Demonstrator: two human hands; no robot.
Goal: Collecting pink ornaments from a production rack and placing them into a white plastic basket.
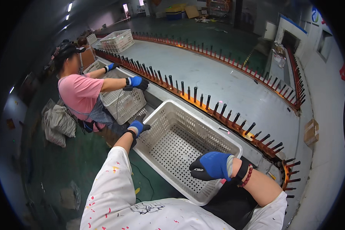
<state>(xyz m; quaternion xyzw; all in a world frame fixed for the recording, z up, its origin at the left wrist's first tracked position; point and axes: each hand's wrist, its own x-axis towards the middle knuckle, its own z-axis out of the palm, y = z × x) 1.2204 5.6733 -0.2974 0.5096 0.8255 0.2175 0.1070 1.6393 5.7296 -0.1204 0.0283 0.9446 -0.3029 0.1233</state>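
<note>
A white plastic crate (pixel 188 147) with slotted walls and a floor full of round holes lies tilted in front of me. My left hand (pixel 139 127), in a blue and black glove, is closed at the crate's left rim. Over the crate's right end is my right hand (pixel 212 165), gloved the same way, its fingers curled toward the thumb. Whatever those fingers hold, if anything, is hidden. Bare crate floor shows beyond them.
A conveyor (pixel 195 100) carries a curving row of upright black-topped pins along a grey table (pixel 207 73). At left, a co-worker (pixel 78 90) in pink handles another white crate (pixel 124 103). A farther crate (pixel 118 41) stands on the table; pale sacks (pixel 59 124) lie on the floor.
</note>
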